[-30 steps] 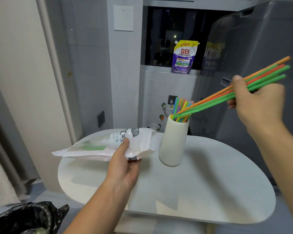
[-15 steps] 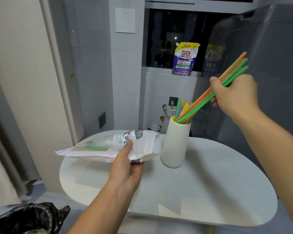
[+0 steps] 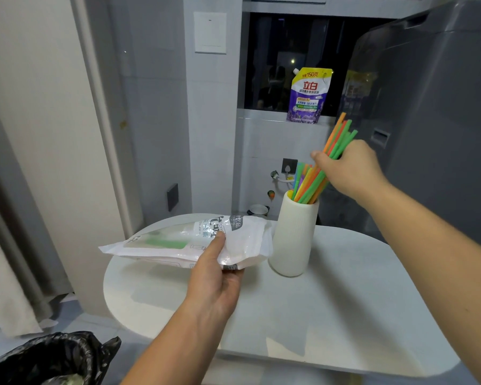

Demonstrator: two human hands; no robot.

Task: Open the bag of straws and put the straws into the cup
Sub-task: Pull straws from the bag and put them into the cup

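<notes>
I am gripping a bunch of straws (image 3: 315, 180) in my right hand (image 3: 350, 169), their lower ends already inside the cup (image 3: 295, 237) on the table (image 3: 345, 315). My left hand (image 3: 214, 276) is pinching the opened bag (image 3: 184, 241) just beside the cup; releasing the bunch seems all that remains.

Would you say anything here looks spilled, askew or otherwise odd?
Nothing stands out. The cup stands upright on the table, the right hand feeds straws into it, and the left hand holds the bag.
</notes>
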